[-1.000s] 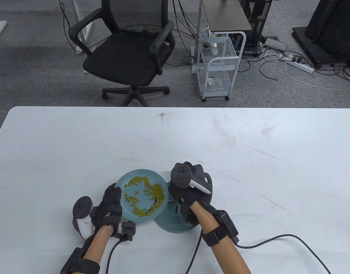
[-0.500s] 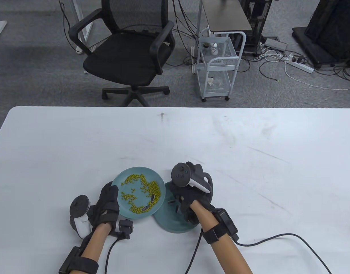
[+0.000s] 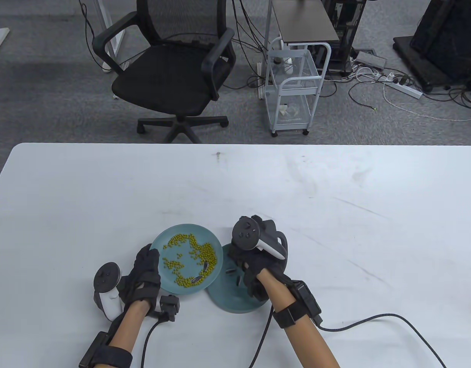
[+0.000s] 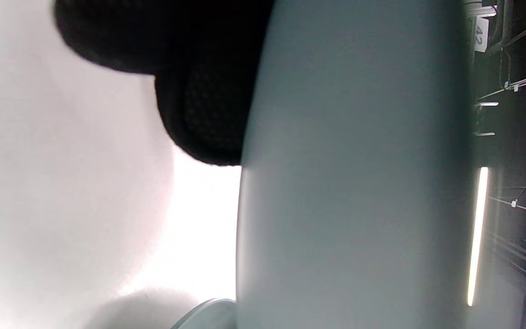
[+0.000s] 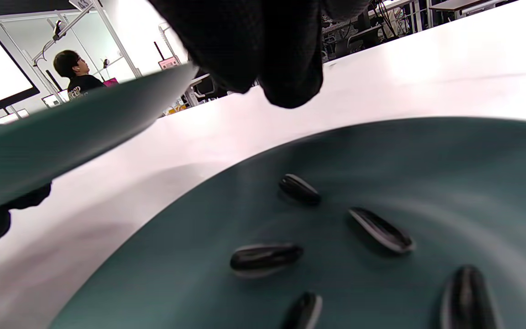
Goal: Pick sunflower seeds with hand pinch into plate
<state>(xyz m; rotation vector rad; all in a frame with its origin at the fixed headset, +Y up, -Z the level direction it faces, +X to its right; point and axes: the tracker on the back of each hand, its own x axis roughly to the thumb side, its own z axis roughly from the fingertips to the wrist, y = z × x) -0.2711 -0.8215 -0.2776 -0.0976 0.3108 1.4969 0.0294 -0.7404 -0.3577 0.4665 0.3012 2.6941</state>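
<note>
Sunflower seeds: two left in the light plate among the yellow-green beans, near its right edge; at least five already lie in the dark plate (right wrist view shows them best). So the task looks mostly done, two seeds left to move as far as I can see

Left hand grips the light plate by its left rim and holds it lifted and tilted, its right edge overlapping the dark plate. Left fingers are curled under the plate's underside

Right hand hovers over the dark plate, fingers bunched together just above the seeds; cannot tell if they pinch a seed or are empty

Both plates sit at the near middle of the white table; office chair on the floor behind
</note>
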